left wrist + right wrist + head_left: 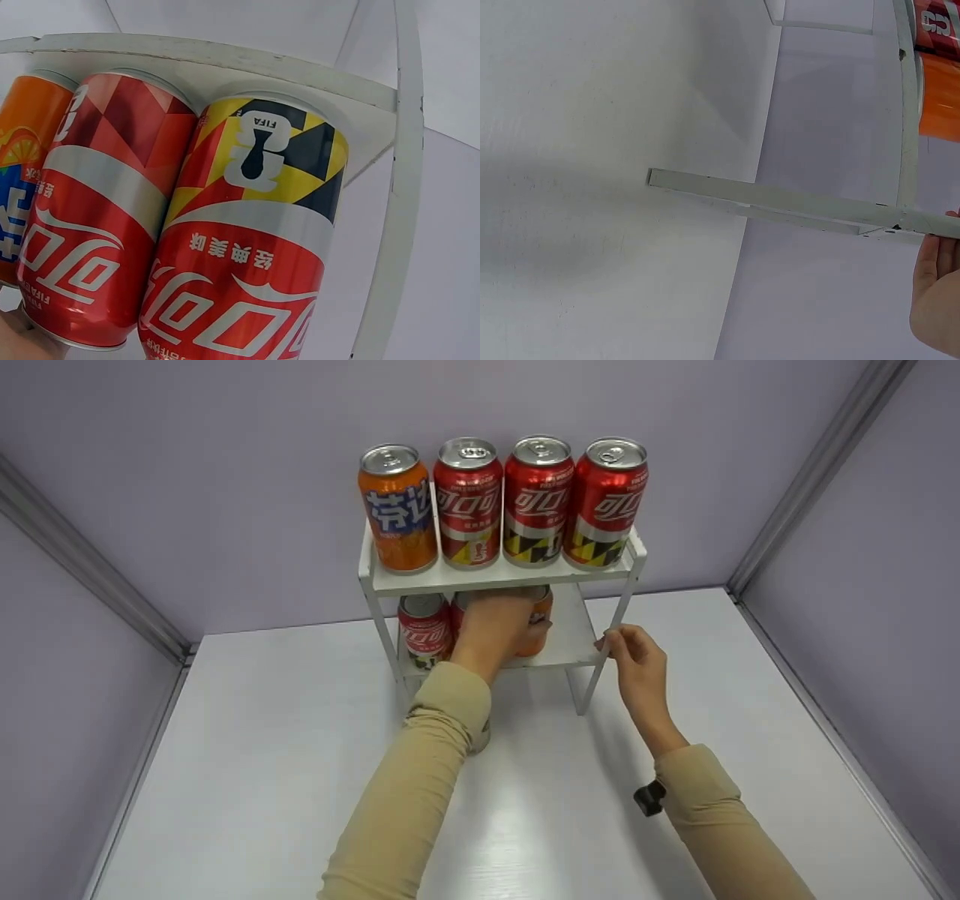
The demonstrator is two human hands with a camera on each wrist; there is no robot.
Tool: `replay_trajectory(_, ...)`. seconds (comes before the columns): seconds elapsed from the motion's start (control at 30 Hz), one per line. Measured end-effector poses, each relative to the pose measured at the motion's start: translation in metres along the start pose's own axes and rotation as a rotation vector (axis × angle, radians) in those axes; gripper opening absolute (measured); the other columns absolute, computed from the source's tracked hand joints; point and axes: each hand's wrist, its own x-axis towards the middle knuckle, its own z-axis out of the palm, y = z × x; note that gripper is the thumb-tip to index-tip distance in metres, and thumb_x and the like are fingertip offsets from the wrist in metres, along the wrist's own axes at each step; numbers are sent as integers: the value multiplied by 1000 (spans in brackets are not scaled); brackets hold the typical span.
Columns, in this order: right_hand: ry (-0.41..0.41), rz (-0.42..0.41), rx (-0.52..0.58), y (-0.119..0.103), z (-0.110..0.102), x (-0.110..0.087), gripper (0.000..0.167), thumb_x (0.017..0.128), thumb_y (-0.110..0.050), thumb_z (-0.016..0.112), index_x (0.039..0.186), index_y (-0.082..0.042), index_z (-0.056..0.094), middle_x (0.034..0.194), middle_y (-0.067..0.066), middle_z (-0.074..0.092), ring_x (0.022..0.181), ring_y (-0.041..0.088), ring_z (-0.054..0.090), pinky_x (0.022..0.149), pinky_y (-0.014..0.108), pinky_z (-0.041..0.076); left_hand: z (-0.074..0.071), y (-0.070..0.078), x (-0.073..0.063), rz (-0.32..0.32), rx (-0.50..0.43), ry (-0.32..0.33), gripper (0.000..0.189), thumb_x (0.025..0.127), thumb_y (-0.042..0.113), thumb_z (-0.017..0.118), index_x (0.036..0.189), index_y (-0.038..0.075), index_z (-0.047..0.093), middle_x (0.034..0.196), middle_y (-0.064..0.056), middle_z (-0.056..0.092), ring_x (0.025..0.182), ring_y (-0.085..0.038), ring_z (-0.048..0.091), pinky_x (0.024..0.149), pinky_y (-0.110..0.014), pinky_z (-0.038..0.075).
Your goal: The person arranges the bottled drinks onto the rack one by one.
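Observation:
A white two-tier rack [502,577] holds drink cans on both shelves. My left hand [499,619] reaches between the shelves, its thumb across the front of an orange can [534,643]; its other fingers are mostly hidden. Left of that can, on the lower shelf, stand a red cola can [82,247] and an outer red cola can [424,631]. In the left wrist view, only a bit of the hand [22,341] shows beside the can tops. My right hand [637,660] pinches the rack's right front post [817,206] at lower-shelf height.
On the upper shelf stand an orange Fanta can [397,521] and three red cola cans [540,506] in a row. Below the lower shelf, a can base [480,741] shows beside the left sleeve. Grey walls enclose the white table [285,750] behind and at both sides.

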Motion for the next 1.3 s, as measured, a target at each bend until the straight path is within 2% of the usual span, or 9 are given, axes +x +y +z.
replay_trajectory(0.1, 0, 7, -5, 0, 0, 0, 19, 102, -7, 54, 103, 11, 61, 91, 13, 69, 90, 19, 67, 88, 29, 52, 0, 0, -1, 0, -1, 8, 46, 91, 52, 66, 117, 14, 72, 97, -6, 74, 76, -23, 70, 62, -37, 58)
replay_trajectory(0.3, 8, 3, 6, 1, 1, 0, 20, 101, -6, 55, 103, 13, 61, 88, 9, 70, 89, 20, 67, 87, 29, 52, 4, 3, -2, -24, 71, 54, 49, 89, 54, 67, 123, 17, 68, 112, -6, 72, 89, -25, 70, 67, -38, 57)
replay_trajectory(0.43, 11, -3, 8, 0, 1, 0, 16, 101, -5, 55, 101, 9, 62, 89, 12, 69, 89, 20, 67, 87, 30, 52, 6, 8, -1, -60, 44, 6, 47, 91, 51, 65, 124, 16, 65, 117, -7, 69, 98, -26, 67, 74, -41, 56)
replay_trajectory(0.63, 9, -14, 8, 1, 2, -1, 15, 102, -4, 54, 100, 9, 62, 91, 15, 69, 89, 19, 67, 87, 29, 52, 3, 10, -3, -65, 47, -32, 44, 94, 50, 61, 119, 15, 65, 106, -5, 71, 90, -24, 68, 66, -38, 57)
replay_trajectory(0.83, 15, -18, 7, 1, 2, 0, 15, 101, -3, 54, 101, 10, 62, 90, 16, 69, 88, 18, 67, 86, 27, 52, 0, 6, -12, 18, 81, 59, 33, 98, 41, 56, 114, 13, 65, 95, -4, 68, 82, -22, 64, 64, -37, 53)
replay_trajectory(0.97, 7, -8, -4, 0, 2, 0, 16, 102, -4, 53, 100, 9, 62, 92, 21, 68, 89, 18, 66, 87, 27, 52, -3, 5, -23, 69, 82, 121, 35, 99, 38, 55, 123, 14, 63, 107, -2, 67, 93, -20, 62, 73, -35, 51)
replay_trajectory(1.07, 8, -5, -10, 0, 1, -1, 16, 102, -5, 53, 100, 7, 62, 94, 26, 66, 90, 19, 66, 87, 28, 51, -8, 5, -30, 132, 64, 178, 38, 100, 36, 55, 129, 13, 62, 120, -2, 65, 107, -20, 58, 86, -37, 49)
replay_trajectory(1.2, 9, -6, -14, -1, 1, -1, 16, 102, -5, 53, 102, 8, 62, 95, 29, 66, 90, 21, 66, 87, 30, 52, -17, 6, -38, 220, 21, 250, 34, 99, 30, 57, 128, 14, 64, 125, -2, 63, 117, -21, 55, 101, -40, 44)
replay_trajectory(1.3, 6, 0, -23, -1, 1, -2, 16, 102, -5, 53, 103, 8, 62, 96, 29, 66, 90, 22, 66, 87, 31, 52, -22, 4, -46, 276, -25, 290, 26, 99, 27, 58, 120, 15, 68, 122, -1, 66, 118, -20, 56, 104, -40, 43)
